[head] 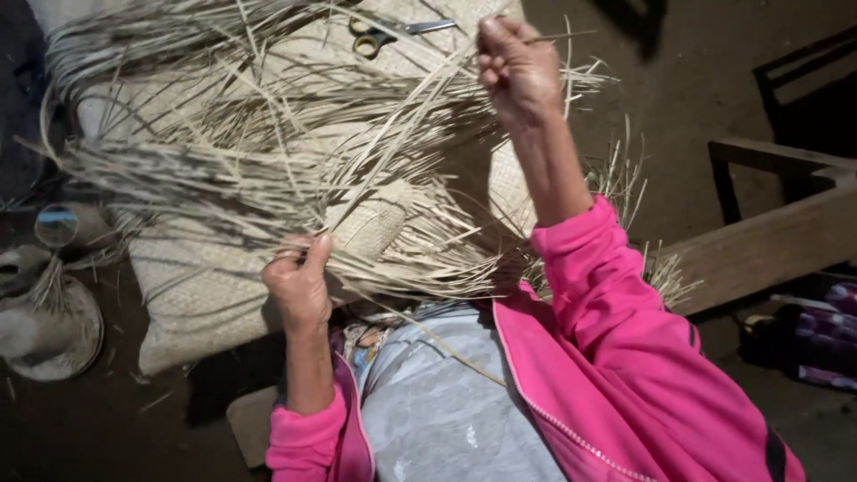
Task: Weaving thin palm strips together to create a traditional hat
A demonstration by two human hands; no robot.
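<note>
We see pale tan, dry straw-coloured strips (268, 170), some w/ greyer streaks. Woven mat (196, 295) under them: same beige, fine criss-cross plaited pattern. Our sleeves (607, 295): bright pink, w/ a pink zip line & thin dark stripe near the jacket edge. Shirt (446, 411) btwn the jacket halves: light grey-blue. Scissors (379, 36): yellow-ringed handles, silver blades. Floor (107, 428): dark brown. Woven hat (49, 330) at left: off-white/grey. Wooden bench (759, 241) at right: mid brown. Cloth (821, 339) at far right: purple w/ lighter patches, pattern unclear.
</note>
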